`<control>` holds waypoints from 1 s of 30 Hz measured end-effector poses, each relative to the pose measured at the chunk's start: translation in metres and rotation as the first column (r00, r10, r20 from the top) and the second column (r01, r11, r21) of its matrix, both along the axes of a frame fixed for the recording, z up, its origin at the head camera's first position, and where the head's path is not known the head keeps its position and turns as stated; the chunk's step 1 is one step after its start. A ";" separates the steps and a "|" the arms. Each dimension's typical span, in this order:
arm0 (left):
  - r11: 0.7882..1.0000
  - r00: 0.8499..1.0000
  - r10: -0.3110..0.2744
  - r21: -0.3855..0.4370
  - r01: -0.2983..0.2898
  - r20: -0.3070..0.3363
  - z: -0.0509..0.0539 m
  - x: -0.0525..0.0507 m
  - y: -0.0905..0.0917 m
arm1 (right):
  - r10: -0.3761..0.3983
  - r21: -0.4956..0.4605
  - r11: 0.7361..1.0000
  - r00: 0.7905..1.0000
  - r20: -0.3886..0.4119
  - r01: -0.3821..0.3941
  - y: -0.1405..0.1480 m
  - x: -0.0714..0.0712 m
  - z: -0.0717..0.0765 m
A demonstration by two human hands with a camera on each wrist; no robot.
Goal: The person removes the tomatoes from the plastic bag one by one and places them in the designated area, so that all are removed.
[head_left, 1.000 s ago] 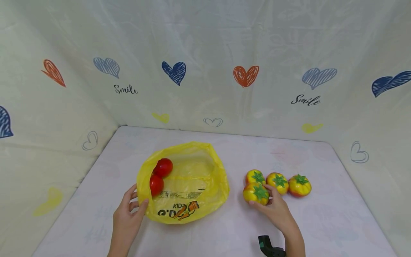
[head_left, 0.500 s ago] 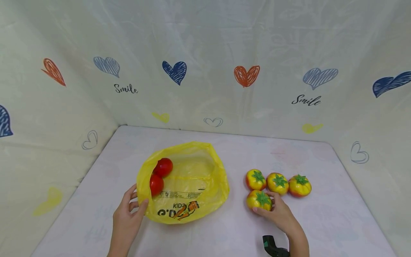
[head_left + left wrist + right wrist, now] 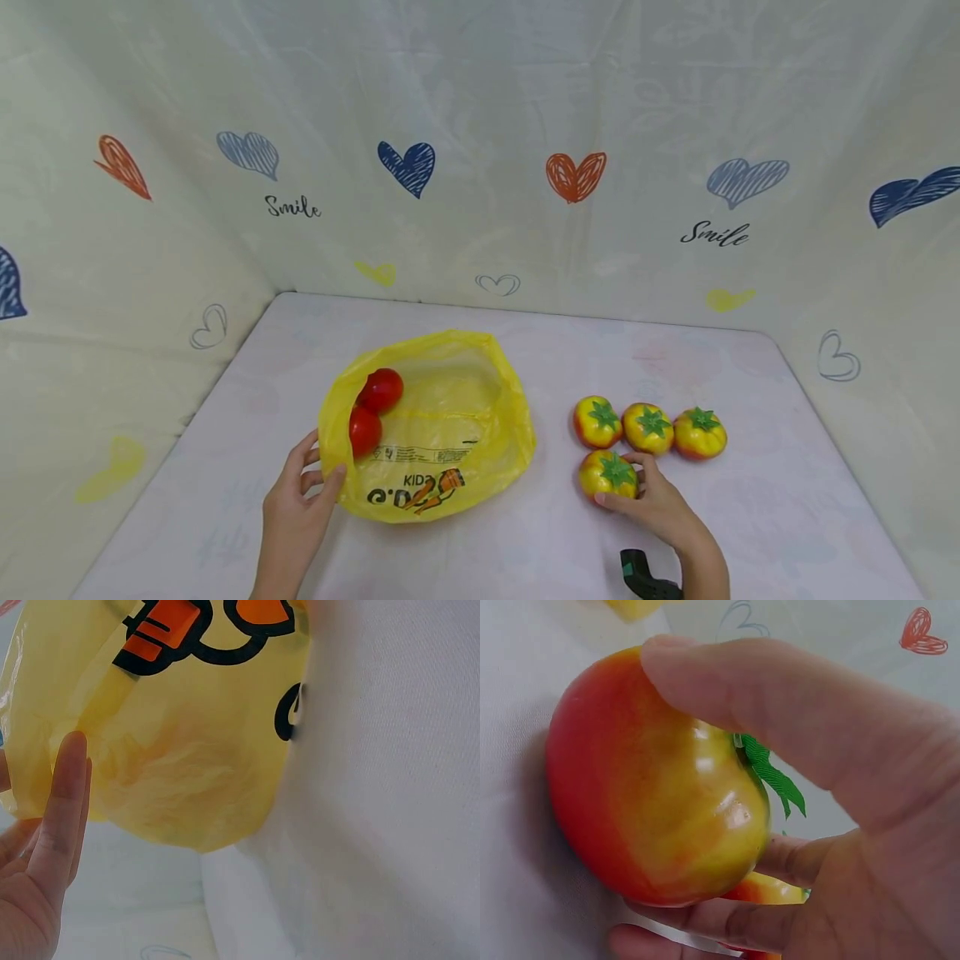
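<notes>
On the left of the table, in the head view, lies a yellow plastic bag (image 3: 435, 417) with its mouth spread wide. Two smooth red tomatoes (image 3: 382, 390) rest inside, against its left wall. My left hand (image 3: 296, 500) holds the bag's left rim, the thumb on the near side; the left wrist view shows the bag's printed outside (image 3: 187, 750) beside the fingers. My right hand (image 3: 660, 504) grips a yellow-and-red artificial tomato (image 3: 652, 787) with green leaves, thumb on one side and fingers on the other. This tomato is at the tabletop, right of the bag.
Three similar yellow-and-red tomatoes (image 3: 648, 428) sit in a row just beyond the right hand. A black curved device (image 3: 645, 575) is by the right wrist. The white table (image 3: 480, 567) ends at a curtain (image 3: 487, 225) printed with hearts.
The right hand and its tomato have moved slightly right and toward the person, coming down away from the back-left tomato. The left hand and bag stay put.
</notes>
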State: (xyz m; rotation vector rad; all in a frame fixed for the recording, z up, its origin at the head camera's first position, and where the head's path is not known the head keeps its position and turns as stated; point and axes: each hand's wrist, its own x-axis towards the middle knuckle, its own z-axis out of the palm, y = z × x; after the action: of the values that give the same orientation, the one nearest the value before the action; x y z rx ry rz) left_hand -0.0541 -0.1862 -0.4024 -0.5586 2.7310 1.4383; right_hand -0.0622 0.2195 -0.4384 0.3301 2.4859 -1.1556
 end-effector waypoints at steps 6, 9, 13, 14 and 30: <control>1.000 1.000 0.002 -0.004 -0.002 0.003 0.000 0.000 0.000 | -0.002 0.007 1.000 1.000 -0.005 0.002 -0.001 0.000 -0.001; 1.000 1.000 0.005 -0.003 -0.004 0.001 0.000 0.000 -0.001 | -0.006 0.010 1.000 1.000 -0.008 0.006 -0.002 0.000 0.000; 1.000 1.000 0.009 0.002 -0.009 0.007 0.000 0.001 -0.001 | -0.004 0.014 1.000 1.000 -0.027 0.004 -0.002 0.000 0.002; 1.000 1.000 0.009 0.004 -0.009 0.009 0.000 0.000 -0.001 | -0.004 0.017 1.000 0.999 -0.032 0.005 -0.002 0.000 0.003; 1.000 0.998 0.012 -0.024 -0.014 -0.063 -0.003 0.001 0.000 | 0.012 0.082 0.997 0.990 -0.140 -0.001 -0.019 0.003 0.031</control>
State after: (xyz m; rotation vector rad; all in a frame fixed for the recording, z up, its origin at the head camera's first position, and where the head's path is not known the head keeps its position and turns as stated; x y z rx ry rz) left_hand -0.0528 -0.1862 -0.4056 -0.5420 2.8021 1.4522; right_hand -0.0591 0.2005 -0.4075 0.2712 2.6600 -1.1123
